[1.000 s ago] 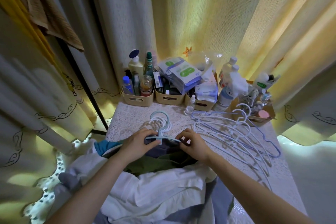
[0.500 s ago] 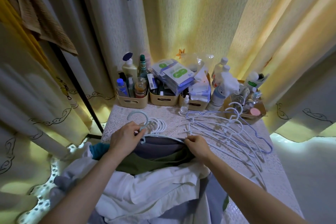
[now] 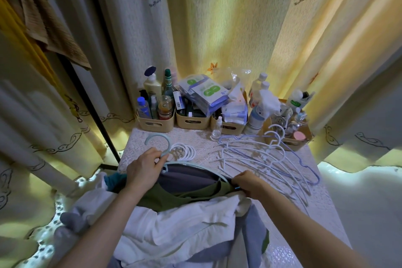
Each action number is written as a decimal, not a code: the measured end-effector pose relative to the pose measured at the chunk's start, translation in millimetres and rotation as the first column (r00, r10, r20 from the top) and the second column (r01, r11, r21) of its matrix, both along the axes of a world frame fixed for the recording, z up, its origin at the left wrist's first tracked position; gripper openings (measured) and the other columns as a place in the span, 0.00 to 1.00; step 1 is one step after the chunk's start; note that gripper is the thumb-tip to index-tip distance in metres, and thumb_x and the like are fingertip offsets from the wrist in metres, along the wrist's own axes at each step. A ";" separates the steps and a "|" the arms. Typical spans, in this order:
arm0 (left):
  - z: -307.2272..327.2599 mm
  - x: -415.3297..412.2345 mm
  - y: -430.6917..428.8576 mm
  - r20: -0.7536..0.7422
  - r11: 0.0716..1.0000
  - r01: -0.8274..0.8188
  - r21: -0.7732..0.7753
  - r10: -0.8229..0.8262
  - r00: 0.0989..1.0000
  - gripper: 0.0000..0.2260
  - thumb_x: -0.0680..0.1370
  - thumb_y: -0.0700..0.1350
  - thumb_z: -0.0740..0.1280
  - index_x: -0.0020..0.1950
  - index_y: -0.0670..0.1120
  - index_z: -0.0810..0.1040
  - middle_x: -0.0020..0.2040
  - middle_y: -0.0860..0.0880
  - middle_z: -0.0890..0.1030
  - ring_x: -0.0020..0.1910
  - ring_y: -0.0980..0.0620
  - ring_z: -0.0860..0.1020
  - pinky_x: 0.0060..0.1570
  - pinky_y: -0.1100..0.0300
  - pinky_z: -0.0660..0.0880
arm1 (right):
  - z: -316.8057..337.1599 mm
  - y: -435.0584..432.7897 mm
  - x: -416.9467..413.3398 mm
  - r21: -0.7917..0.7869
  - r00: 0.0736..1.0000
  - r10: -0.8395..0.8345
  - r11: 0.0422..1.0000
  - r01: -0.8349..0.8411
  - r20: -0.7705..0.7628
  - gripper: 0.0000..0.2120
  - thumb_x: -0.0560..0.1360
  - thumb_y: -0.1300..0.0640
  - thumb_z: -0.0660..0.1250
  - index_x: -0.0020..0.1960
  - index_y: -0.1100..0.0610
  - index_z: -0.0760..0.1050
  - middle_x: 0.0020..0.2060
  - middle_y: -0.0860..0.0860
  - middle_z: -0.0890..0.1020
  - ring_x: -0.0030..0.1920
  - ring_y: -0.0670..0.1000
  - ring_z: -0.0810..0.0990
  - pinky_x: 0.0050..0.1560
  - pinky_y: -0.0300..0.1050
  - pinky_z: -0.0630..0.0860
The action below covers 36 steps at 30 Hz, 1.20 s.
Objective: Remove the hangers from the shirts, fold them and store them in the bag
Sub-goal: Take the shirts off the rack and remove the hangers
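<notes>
There, bottles [image 3: 151, 88] in bin [image 3: 167, 125] (beyond hangers [image 3: 256, 160])

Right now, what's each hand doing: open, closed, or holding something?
Left hand: grips the pale blue hanger by its neck.
Right hand: pinches the grey shirt at the hanger's end.

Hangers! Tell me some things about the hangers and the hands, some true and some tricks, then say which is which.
1. The left hand grips the pale blue hanger near its hook. True.
2. The right hand lies flat on the table. False: its fingers are curled, pinching the hanger's other end, beside the green shirt.
3. Empty white hangers lie in a pile on the table's right side. True.
4. The baskets at the back are empty. False: bottles and packets fill them.
</notes>
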State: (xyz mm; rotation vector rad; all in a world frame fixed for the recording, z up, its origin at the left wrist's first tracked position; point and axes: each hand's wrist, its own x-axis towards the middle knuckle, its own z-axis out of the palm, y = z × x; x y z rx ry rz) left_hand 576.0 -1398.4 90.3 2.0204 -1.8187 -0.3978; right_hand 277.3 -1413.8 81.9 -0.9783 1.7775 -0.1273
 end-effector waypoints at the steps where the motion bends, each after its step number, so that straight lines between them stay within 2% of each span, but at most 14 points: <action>1: -1.3 -1.9 1.5 -0.021 1.000 -0.009 -0.003 0.009 1.000 0.10 0.79 0.56 0.60 0.40 0.55 0.72 0.40 0.57 0.72 0.43 0.51 0.76 0.36 0.58 0.67 | -1.4 2.6 -3.0 0.020 0.999 -0.039 0.999 0.038 0.033 0.15 0.74 0.66 0.64 0.31 0.60 0.64 0.28 0.54 0.65 0.27 0.52 0.63 0.29 0.44 0.62; 5: -4.2 -12.7 3.4 -0.091 0.996 -0.092 -0.020 0.090 0.992 0.11 0.80 0.54 0.60 0.40 0.53 0.72 0.40 0.55 0.72 0.42 0.49 0.76 0.37 0.56 0.68 | -12.5 12.2 -13.6 0.128 0.939 -0.234 0.970 0.208 0.253 0.11 0.76 0.68 0.62 0.35 0.63 0.68 0.30 0.56 0.69 0.28 0.53 0.67 0.29 0.44 0.66; 8: 0.8 -15.7 -0.5 -0.205 0.977 -0.202 -0.065 0.185 0.961 0.12 0.80 0.55 0.59 0.38 0.53 0.71 0.37 0.54 0.72 0.40 0.48 0.75 0.37 0.56 0.66 | -17.3 24.0 -13.9 0.236 0.908 -0.286 0.947 0.218 0.307 0.10 0.78 0.67 0.60 0.38 0.65 0.73 0.32 0.58 0.75 0.29 0.54 0.73 0.27 0.43 0.73; 11: 5.1 -18.8 -7.7 -0.136 0.994 -0.106 0.001 0.106 0.985 0.14 0.80 0.57 0.58 0.41 0.51 0.74 0.40 0.54 0.74 0.41 0.49 0.75 0.39 0.55 0.69 | -12.2 22.6 -11.0 0.153 0.915 -0.244 0.967 0.205 0.321 0.05 0.76 0.67 0.64 0.45 0.68 0.77 0.36 0.59 0.78 0.33 0.54 0.76 0.30 0.43 0.75; 14: 7.0 -21.9 -10.9 -0.122 0.991 0.027 0.130 -0.011 0.992 0.15 0.79 0.60 0.58 0.45 0.51 0.77 0.42 0.53 0.76 0.41 0.53 0.75 0.38 0.57 0.69 | 3.6 4.6 -9.4 -0.167 0.961 -0.089 0.977 0.135 0.261 0.09 0.76 0.68 0.63 0.54 0.64 0.76 0.52 0.63 0.78 0.48 0.54 0.75 0.43 0.45 0.72; 17: 7.6 -23.0 -11.4 -0.164 0.982 0.124 0.145 -0.099 0.981 0.14 0.78 0.60 0.60 0.48 0.53 0.79 0.41 0.54 0.75 0.42 0.53 0.74 0.37 0.57 0.67 | 27.2 -6.4 10.9 -0.492 0.983 0.178 0.861 -0.130 0.051 0.13 0.76 0.64 0.62 0.61 0.58 0.73 0.59 0.53 0.76 0.57 0.52 0.75 0.52 0.44 0.74; 19: 10.1 -30.0 -13.1 -0.186 0.971 0.182 0.154 -0.152 0.971 0.15 0.76 0.60 0.62 0.48 0.50 0.80 0.42 0.53 0.75 0.42 0.52 0.75 0.39 0.55 0.69 | 36.0 -5.6 42.6 -0.556 0.888 0.460 0.732 -0.394 -0.025 0.12 0.77 0.60 0.64 0.60 0.57 0.75 0.55 0.53 0.80 0.54 0.52 0.79 0.56 0.45 0.75; 22: 9.1 -37.3 -15.0 -0.275 0.960 0.214 0.180 -0.159 0.948 0.18 0.75 0.60 0.65 0.46 0.45 0.80 0.44 0.48 0.78 0.44 0.49 0.77 0.47 0.48 0.74 | 34.3 -2.4 83.9 -0.605 0.768 0.627 0.562 -0.563 -0.133 0.11 0.76 0.55 0.67 0.56 0.58 0.79 0.44 0.55 0.82 0.40 0.49 0.75 0.41 0.38 0.69; 24: 3.8 -26.7 -14.3 -0.391 0.955 0.202 0.216 -0.105 0.914 0.14 0.77 0.59 0.63 0.47 0.49 0.79 0.49 0.51 0.80 0.49 0.50 0.78 0.54 0.48 0.74 | 34.6 -9.0 83.1 -0.631 0.804 0.584 0.583 -0.511 -0.112 0.11 0.76 0.55 0.68 0.55 0.58 0.81 0.40 0.52 0.82 0.37 0.48 0.74 0.38 0.35 0.68; 26: -3.2 -9.3 -10.9 -0.406 0.936 0.235 0.263 -0.113 0.907 0.10 0.78 0.58 0.61 0.52 0.54 0.77 0.55 0.53 0.80 0.54 0.51 0.77 0.58 0.51 0.73 | 33.5 -19.6 55.9 -0.620 0.858 0.508 0.650 -0.440 -0.076 0.11 0.76 0.57 0.67 0.56 0.58 0.81 0.44 0.53 0.84 0.40 0.50 0.79 0.44 0.37 0.73; 31: -22.0 4.0 -1.6 -0.432 0.898 0.309 0.312 -0.156 0.888 0.06 0.77 0.50 0.68 0.50 0.52 0.82 0.45 0.53 0.82 0.47 0.56 0.79 0.51 0.57 0.76 | 19.5 -37.4 -68.5 -0.629 0.978 0.210 0.758 -0.174 -0.017 0.12 0.77 0.61 0.65 0.59 0.62 0.79 0.58 0.53 0.80 0.55 0.46 0.77 0.55 0.28 0.70; 32: -23.2 2.1 0.4 -0.446 0.885 0.333 0.326 -0.166 0.879 0.04 0.76 0.51 0.68 0.46 0.54 0.83 0.40 0.56 0.81 0.42 0.58 0.78 0.46 0.60 0.75 | 13.3 -36.9 -92.6 -0.629 0.994 0.113 0.774 -0.077 0.016 0.12 0.77 0.62 0.65 0.59 0.63 0.78 0.59 0.55 0.80 0.56 0.48 0.77 0.58 0.33 0.70; 34: -23.8 -3.7 2.8 -0.449 0.848 0.379 0.370 -0.193 0.872 0.14 0.76 0.56 0.67 0.32 0.54 0.79 0.28 0.54 0.73 0.31 0.59 0.72 0.37 0.60 0.68 | -1.5 -30.1 -130.5 -0.603 0.999 -0.043 0.796 0.051 0.028 0.12 0.77 0.63 0.66 0.59 0.65 0.78 0.59 0.60 0.80 0.56 0.50 0.76 0.61 0.43 0.70; 36: -23.8 -8.9 2.3 -0.429 0.829 0.363 0.426 -0.168 0.888 0.24 0.74 0.63 0.62 0.24 0.50 0.68 0.23 0.53 0.64 0.25 0.58 0.65 0.34 0.58 0.63 | -18.8 -19.5 -149.6 -0.574 0.993 -0.106 0.817 0.061 -0.045 0.12 0.76 0.63 0.66 0.58 0.66 0.78 0.58 0.61 0.80 0.55 0.50 0.76 0.59 0.43 0.69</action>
